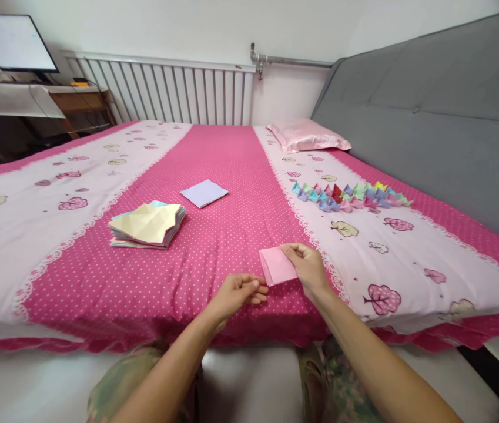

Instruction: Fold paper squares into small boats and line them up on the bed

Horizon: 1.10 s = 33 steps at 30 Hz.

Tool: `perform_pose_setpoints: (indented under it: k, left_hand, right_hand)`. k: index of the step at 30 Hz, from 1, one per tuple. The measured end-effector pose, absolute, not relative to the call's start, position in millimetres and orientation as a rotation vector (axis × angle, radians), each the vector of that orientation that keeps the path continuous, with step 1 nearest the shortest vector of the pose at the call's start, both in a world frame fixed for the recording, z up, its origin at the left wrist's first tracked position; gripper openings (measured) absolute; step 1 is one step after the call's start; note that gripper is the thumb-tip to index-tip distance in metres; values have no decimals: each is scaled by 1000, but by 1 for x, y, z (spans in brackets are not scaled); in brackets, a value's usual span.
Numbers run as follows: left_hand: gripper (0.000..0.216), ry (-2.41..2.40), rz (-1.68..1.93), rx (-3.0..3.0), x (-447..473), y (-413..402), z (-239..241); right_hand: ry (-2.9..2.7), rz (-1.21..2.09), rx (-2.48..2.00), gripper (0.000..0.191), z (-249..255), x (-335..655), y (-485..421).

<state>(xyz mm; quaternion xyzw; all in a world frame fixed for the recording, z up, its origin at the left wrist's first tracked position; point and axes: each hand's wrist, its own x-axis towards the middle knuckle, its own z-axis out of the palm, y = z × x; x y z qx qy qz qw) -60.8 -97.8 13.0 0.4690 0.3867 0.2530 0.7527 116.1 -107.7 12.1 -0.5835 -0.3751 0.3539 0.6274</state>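
Observation:
A folded sheet of pink origami paper (pixel 277 266) is held up near the bed's front edge. My right hand (pixel 308 267) pinches it at its right side, thumb on top. My left hand (pixel 241 294) is beside the paper's lower left corner, fingers loosely curled and apart; its fingertips are close to the edge, and I cannot tell whether they touch it. Further off to the left lie a stack of creased paper sheets (pixel 146 226), pale yellow on top, and a flat stack of lilac paper (pixel 204 193).
Several small folded paper boats (pixel 350 197) in mixed colours stand in rows on the right of the bedspread (pixel 227 153). A pink pillow (pixel 306 136) lies near the grey headboard (pixel 429 111). A radiator (pixel 165 88) and a monitor (pixel 13 44) are at the back.

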Motion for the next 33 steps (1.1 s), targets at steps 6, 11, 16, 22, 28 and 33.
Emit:
perform_pose_setpoints:
  k: [6,11,16,22,28,33]
  left_hand:
    - [44,752,648,977,-63,-97,23]
    - [33,814,554,1129,-63,-99,18]
    - [36,855,551,1175,-61,-98,12]
    - [34,894,689,1079,-59,-97,14]
    - [33,914,766,1014,-60,-94,16]
    - [33,932,812,975,-60,-91,14]
  right_hand:
    - [-1200,973,-1331,24,13,103,-114]
    - [-1403,952,-1265,17,14,94,-118]
    - [-1434,928,-1255,16,14,91,-119]
    - [-1254,1017,-1276,24,7,90,-116]
    - [-1113,1061,-1268,26,3,94,-114]
    - [-1061,1095,-1253,27,4,98,-113]
